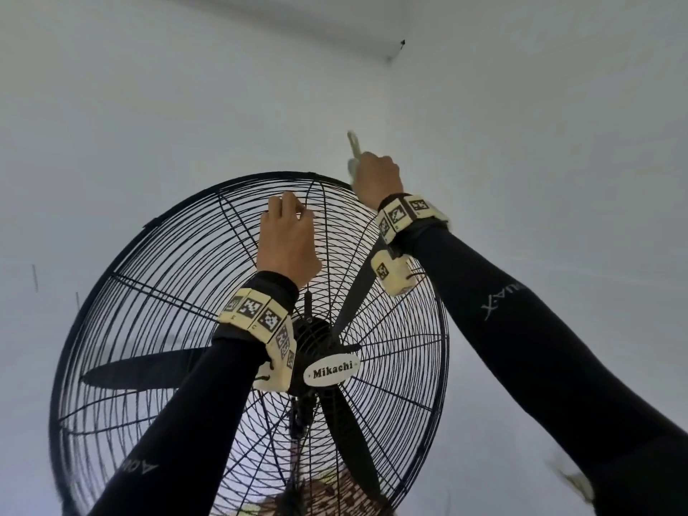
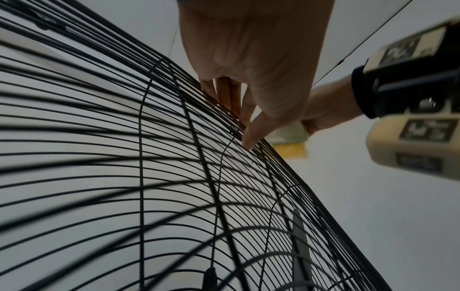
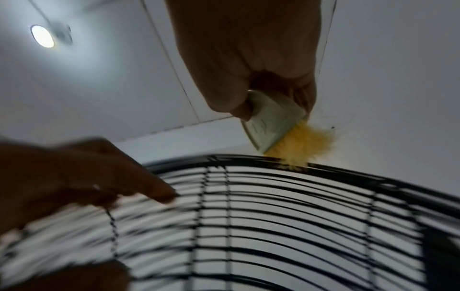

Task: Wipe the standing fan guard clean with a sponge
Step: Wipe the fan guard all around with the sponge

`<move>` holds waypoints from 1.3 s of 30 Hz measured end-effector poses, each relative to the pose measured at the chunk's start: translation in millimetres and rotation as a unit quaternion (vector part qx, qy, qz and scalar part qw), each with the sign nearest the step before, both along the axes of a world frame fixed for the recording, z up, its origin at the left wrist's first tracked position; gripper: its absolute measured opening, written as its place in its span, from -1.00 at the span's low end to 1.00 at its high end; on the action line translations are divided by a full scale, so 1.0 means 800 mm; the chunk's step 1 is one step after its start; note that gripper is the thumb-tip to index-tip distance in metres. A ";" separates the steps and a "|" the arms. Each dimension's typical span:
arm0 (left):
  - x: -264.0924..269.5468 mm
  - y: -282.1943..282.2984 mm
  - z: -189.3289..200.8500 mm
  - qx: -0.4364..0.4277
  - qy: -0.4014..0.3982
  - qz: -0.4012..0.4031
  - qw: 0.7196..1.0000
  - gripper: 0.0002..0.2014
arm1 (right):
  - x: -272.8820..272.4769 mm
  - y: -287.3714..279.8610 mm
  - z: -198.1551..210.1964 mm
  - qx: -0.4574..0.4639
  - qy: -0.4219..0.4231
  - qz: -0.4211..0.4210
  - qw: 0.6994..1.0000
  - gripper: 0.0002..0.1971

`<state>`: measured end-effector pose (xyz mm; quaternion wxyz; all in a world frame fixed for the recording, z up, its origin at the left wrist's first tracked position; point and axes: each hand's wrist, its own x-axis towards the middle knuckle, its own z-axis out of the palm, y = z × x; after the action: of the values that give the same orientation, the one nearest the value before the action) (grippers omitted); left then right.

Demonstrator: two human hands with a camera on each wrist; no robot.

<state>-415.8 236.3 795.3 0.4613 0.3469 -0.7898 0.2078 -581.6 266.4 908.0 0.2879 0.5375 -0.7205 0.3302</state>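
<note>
Big black wire fan guard (image 1: 156,292), round, tilted back a bit. Yellow-and-green sponge (image 3: 281,133) sits on its rim around 1 o'clock.

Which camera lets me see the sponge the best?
The right wrist view: the sponge is close, showing its pale and yellow sides as the right hand holds it on the fan guard rim. The left wrist view shows a piece behind the thumb; the head view shows only a blurred edge above the knuckles.

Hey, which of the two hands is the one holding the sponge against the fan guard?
The right hand, up at the fan guard's top rim, grips the sponge; the left hand only hooks its fingers into the wires.
</note>
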 end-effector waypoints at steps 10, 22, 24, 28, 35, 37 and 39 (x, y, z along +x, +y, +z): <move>-0.002 0.004 0.001 0.009 -0.005 0.015 1.000 -0.51 | -0.008 0.019 -0.010 -0.046 -0.135 -0.014 0.990 -0.67; -0.007 0.004 -0.001 0.002 0.021 0.017 1.000 -0.48 | 0.041 0.008 0.008 -0.158 -0.235 0.376 0.882 -0.64; -0.008 0.009 -0.001 0.002 0.019 0.025 0.999 -0.49 | 0.033 0.005 0.011 -0.227 -0.285 0.349 0.863 -0.59; -0.010 0.012 0.000 0.016 0.024 0.044 0.999 -0.48 | 0.009 -0.001 0.012 -0.178 -0.266 0.314 0.894 -0.59; -0.014 0.020 0.002 0.035 0.034 0.054 0.997 -0.48 | -0.021 0.005 0.029 -0.092 -0.371 0.363 0.849 -0.69; -0.016 0.022 0.002 0.039 0.037 0.060 0.997 -0.47 | -0.023 0.009 0.018 -0.134 -0.352 0.377 0.847 -0.62; -0.016 0.023 0.003 0.042 0.040 0.061 0.996 -0.48 | -0.029 0.005 0.010 -0.104 -0.318 0.380 0.863 -0.70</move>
<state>-428.3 254.7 797.3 0.4642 0.4220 -0.7557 0.1882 -604.5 270.3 915.6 -0.0497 0.6023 -0.4744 0.6401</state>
